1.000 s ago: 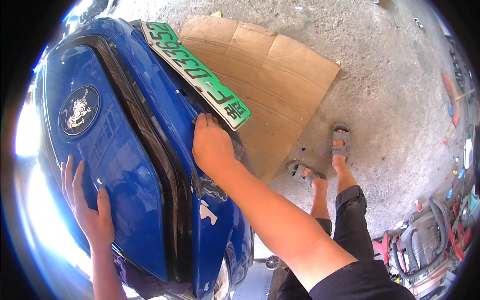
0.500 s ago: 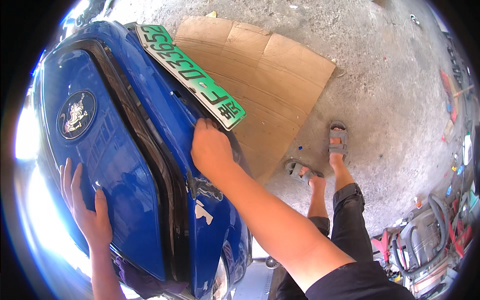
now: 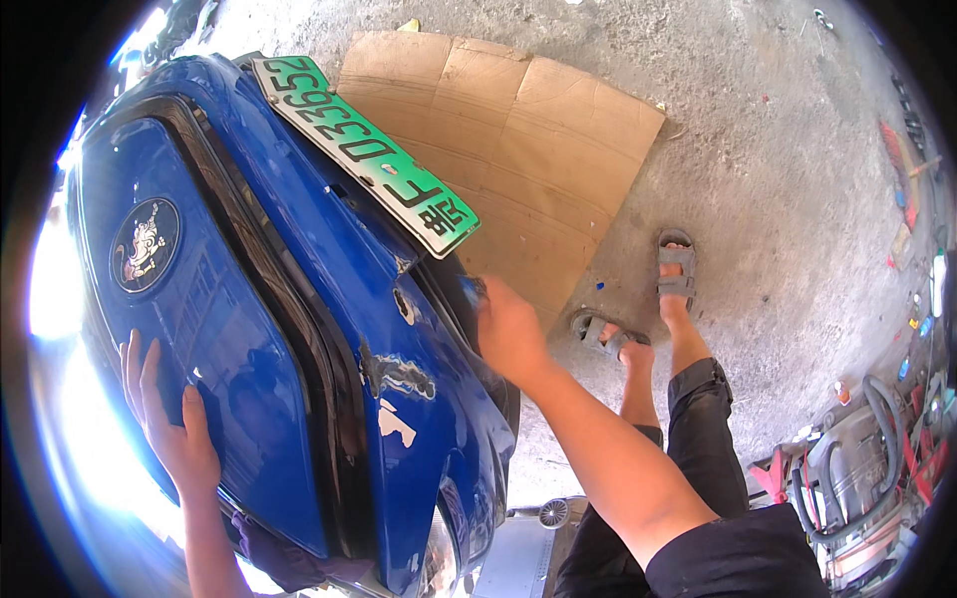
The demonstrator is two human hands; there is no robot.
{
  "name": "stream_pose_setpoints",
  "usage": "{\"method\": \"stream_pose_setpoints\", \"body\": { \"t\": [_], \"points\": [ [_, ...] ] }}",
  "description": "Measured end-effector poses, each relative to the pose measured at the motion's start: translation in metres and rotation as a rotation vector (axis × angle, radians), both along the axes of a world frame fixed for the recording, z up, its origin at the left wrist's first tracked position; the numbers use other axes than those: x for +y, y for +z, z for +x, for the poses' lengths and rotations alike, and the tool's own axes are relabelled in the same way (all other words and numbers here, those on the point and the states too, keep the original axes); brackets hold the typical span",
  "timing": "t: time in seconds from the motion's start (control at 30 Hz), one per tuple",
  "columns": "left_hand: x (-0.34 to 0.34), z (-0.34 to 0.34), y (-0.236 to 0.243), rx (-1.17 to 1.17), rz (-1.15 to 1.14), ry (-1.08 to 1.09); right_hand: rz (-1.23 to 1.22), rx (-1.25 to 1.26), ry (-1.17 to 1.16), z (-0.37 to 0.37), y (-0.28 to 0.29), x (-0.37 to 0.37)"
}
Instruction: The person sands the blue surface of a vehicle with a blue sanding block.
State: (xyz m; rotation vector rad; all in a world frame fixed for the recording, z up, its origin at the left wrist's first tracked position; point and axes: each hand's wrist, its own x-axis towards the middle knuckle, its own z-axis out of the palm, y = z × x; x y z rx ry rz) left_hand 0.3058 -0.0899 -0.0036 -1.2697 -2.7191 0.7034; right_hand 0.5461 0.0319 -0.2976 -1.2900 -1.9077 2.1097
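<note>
The front of a blue car fills the left side, with its hood (image 3: 234,329) bordered by a dark strip (image 3: 299,329). My left hand (image 3: 177,429) lies on the hood with fingers spread. Across the strip, the blue bumper (image 3: 429,344) has a hole, a scraped patch (image 3: 399,376) and a chip of bare white (image 3: 396,423). A green and white licence plate (image 3: 364,154) hangs on the bumper. My right hand (image 3: 510,332) is at the bumper's outer lower edge, below the plate. Its fingers are curled and partly hidden, near a small blue patch; what they grip cannot be made out.
A flattened cardboard sheet (image 3: 558,149) lies on the concrete floor (image 3: 778,229) beyond the bumper. My sandalled feet (image 3: 676,269) stand near its edge. Hoses (image 3: 887,448) and red metal parts (image 3: 768,476) are at the lower right. A grey box-shaped thing (image 3: 513,558) sits by my legs.
My right hand has moved right and down, off the bumper face to its outer edge, uncovering the hole. The left hand stays on the hood. The view has shifted slightly.
</note>
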Motion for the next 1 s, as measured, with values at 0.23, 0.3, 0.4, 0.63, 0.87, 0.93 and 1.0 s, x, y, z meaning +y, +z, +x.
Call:
{"method": "stream_pose_setpoints", "body": {
  "t": [0.23,0.3,0.4,0.63,0.87,0.93,1.0],
  "points": [
    [0.000,0.000,0.000,0.036,-0.001,0.014,-0.891,0.155,-0.367,-0.012,-0.025,-0.002],
    [-0.001,0.000,0.000,0.031,0.010,0.017,-0.963,0.195,-0.324,-0.027,-0.021,-0.005],
    [0.001,0.002,0.001,0.008,0.011,0.017,-0.958,0.166,-0.275,-0.049,-0.013,-0.008],
    [0.002,0.002,-0.001,-0.001,0.021,-0.010,-0.320,0.217,-0.367,-0.086,-0.018,-0.020],
    [0.003,0.003,0.000,0.003,0.001,-0.019,-0.085,0.078,-0.260,-0.095,-0.001,-0.017],
    [0.002,0.001,0.001,0.008,-0.001,-0.029,-0.004,0.111,-0.313,-0.093,-0.001,-0.023],
    [-0.002,0.000,0.002,0.017,-0.012,-0.053,-0.021,0.059,-0.192,-0.097,0.002,-0.017]
  ]
}}
